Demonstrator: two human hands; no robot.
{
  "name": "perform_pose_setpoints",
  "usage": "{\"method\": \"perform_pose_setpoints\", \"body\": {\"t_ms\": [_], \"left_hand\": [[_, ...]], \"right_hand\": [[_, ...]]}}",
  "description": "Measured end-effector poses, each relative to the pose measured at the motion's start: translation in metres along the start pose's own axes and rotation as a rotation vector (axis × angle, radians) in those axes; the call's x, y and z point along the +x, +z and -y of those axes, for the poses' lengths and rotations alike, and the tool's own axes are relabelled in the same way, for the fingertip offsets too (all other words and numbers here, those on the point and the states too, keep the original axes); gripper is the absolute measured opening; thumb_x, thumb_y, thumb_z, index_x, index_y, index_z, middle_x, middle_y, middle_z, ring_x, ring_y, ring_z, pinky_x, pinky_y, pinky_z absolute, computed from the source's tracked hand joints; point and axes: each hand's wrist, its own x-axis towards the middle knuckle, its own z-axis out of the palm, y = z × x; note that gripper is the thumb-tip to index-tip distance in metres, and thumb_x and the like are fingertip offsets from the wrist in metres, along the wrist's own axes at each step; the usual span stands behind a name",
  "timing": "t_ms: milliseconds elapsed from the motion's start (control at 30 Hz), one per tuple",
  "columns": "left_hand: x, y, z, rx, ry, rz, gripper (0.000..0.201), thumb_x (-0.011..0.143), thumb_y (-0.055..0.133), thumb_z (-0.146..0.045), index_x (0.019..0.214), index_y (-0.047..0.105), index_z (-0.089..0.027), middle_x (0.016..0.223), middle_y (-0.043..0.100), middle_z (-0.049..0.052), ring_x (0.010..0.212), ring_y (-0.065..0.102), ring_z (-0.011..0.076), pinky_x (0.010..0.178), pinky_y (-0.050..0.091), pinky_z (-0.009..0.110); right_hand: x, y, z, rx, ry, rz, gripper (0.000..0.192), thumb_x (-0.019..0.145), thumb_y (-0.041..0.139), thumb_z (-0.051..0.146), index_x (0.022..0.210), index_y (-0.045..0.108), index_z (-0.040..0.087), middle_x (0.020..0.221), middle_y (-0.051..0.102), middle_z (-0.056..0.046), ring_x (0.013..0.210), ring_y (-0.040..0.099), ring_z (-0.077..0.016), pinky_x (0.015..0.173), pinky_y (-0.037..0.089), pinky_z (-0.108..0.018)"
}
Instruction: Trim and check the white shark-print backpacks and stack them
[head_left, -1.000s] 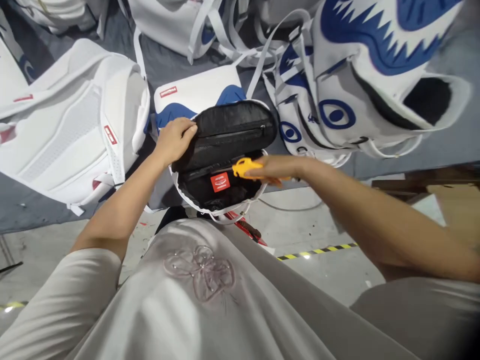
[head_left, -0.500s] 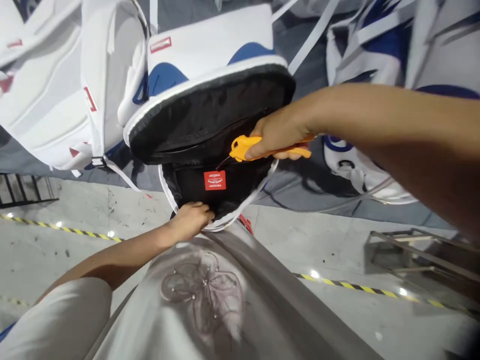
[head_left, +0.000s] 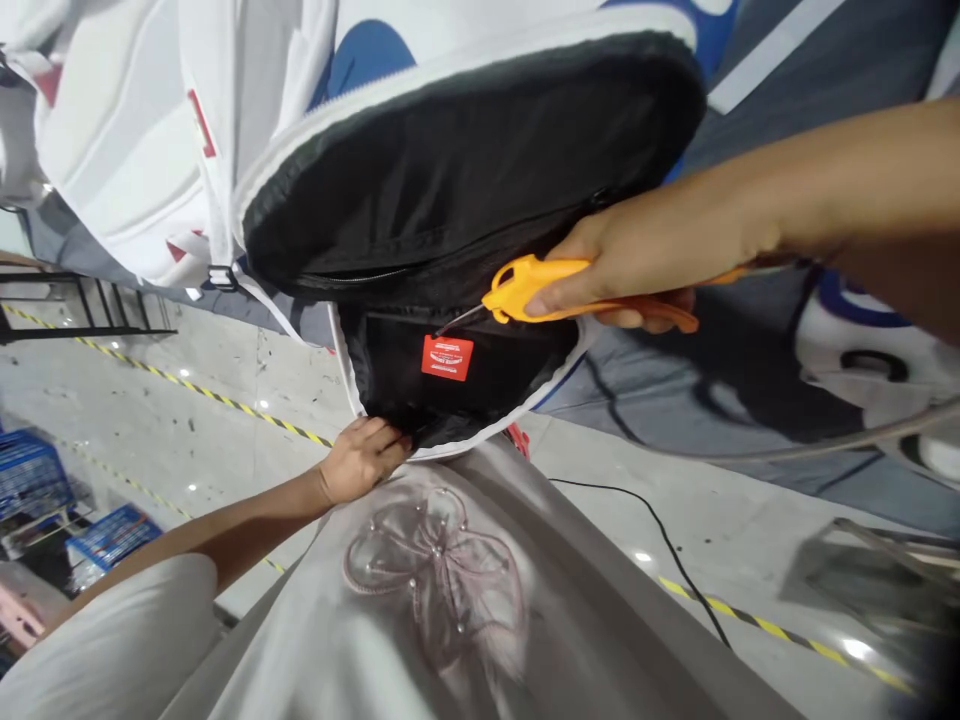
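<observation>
An open white and blue backpack (head_left: 480,130) with a black lining lies in front of me, its flap tipped back. My right hand (head_left: 622,270) is closed around an orange air blow gun (head_left: 540,285). Its thin metal nozzle (head_left: 461,320) points into the bag, its tip by the upper edge of a red label (head_left: 447,358) on the lining. My left hand (head_left: 365,458) grips the near edge of the opening, fingers curled over the white zipper rim (head_left: 480,442); the fingertips are partly hidden.
White backpacks (head_left: 120,140) lie to the left on a grey-covered table (head_left: 750,400); another bag (head_left: 847,350) is at the right. A hose (head_left: 810,445) crosses the right side. Below are a black cable (head_left: 660,520), striped floor tape (head_left: 225,400), blue crates (head_left: 112,540) and a dark rack (head_left: 82,300).
The view has come closer to the bag and shifted. The blow gun still points into the bag, its tip nearer the red label's top edge. My left hand keeps hold of the rim.
</observation>
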Motion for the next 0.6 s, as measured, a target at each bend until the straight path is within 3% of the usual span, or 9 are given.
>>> {"method": "perform_pose_setpoints", "body": {"t_ms": [133, 233, 333, 467, 533, 600], "left_hand": [[0.002, 0.002, 0.000, -0.031, -0.078, -0.053, 0.028, 0.099, 0.045, -0.020, 0.102, 0.073, -0.021, 0.093, 0.074, 0.006, 0.084, 0.064, 0.0175, 0.069, 0.050, 0.031], [0.013, -0.001, 0.000, -0.136, -0.345, -0.011, 0.026, 0.099, 0.049, -0.027, 0.096, 0.075, -0.024, 0.092, 0.075, 0.006, 0.086, 0.066, 0.0180, 0.074, 0.053, 0.031], [0.041, -0.007, 0.010, -0.291, -0.615, 0.114, 0.020, 0.095, 0.057, -0.031, 0.089, 0.075, -0.024, 0.090, 0.074, 0.003, 0.085, 0.067, 0.0176, 0.076, 0.052, 0.029], [0.090, -0.003, 0.035, -0.362, -0.732, 0.351, 0.013, 0.089, 0.063, -0.028, 0.086, 0.075, -0.025, 0.088, 0.076, -0.001, 0.083, 0.069, 0.0170, 0.075, 0.049, 0.027], [0.105, 0.001, 0.040, -0.342, -0.742, 0.427, 0.011, 0.086, 0.066, -0.025, 0.082, 0.075, -0.023, 0.086, 0.076, 0.000, 0.083, 0.070, 0.0172, 0.073, 0.049, 0.026], [0.106, -0.001, 0.034, -0.339, -0.713, 0.484, 0.010, 0.083, 0.068, -0.021, 0.076, 0.075, -0.022, 0.085, 0.076, 0.001, 0.083, 0.070, 0.0182, 0.073, 0.050, 0.026]], "right_hand": [[-0.022, 0.018, 0.045, -0.094, 0.212, 0.121, 0.052, 0.098, 0.054, 0.050, 0.062, 0.054, 0.012, 0.047, 0.047, 0.006, 0.039, 0.050, -0.0033, 0.048, 0.033, -0.019], [-0.034, 0.028, 0.060, -0.084, 0.249, 0.214, 0.047, 0.098, 0.053, 0.051, 0.068, 0.055, 0.015, 0.046, 0.047, 0.006, 0.037, 0.049, -0.0040, 0.046, 0.032, -0.019], [-0.044, 0.029, 0.051, -0.140, 0.341, 0.276, 0.042, 0.096, 0.058, 0.050, 0.070, 0.057, 0.016, 0.044, 0.047, 0.006, 0.035, 0.048, -0.0056, 0.045, 0.031, -0.021], [-0.057, 0.027, 0.035, -0.293, 0.394, 0.114, 0.047, 0.092, 0.058, 0.061, 0.075, 0.061, 0.017, 0.044, 0.048, 0.004, 0.032, 0.049, -0.0109, 0.044, 0.037, -0.027], [-0.063, 0.031, 0.033, -0.335, 0.397, 0.104, 0.049, 0.091, 0.059, 0.063, 0.074, 0.063, 0.017, 0.047, 0.053, 0.002, 0.037, 0.053, -0.0127, 0.047, 0.041, -0.029], [-0.068, 0.038, 0.034, -0.278, 0.352, -0.122, 0.048, 0.082, 0.073, 0.059, 0.067, 0.062, 0.015, 0.051, 0.057, -0.001, 0.046, 0.059, -0.0140, 0.053, 0.044, -0.030]]}}
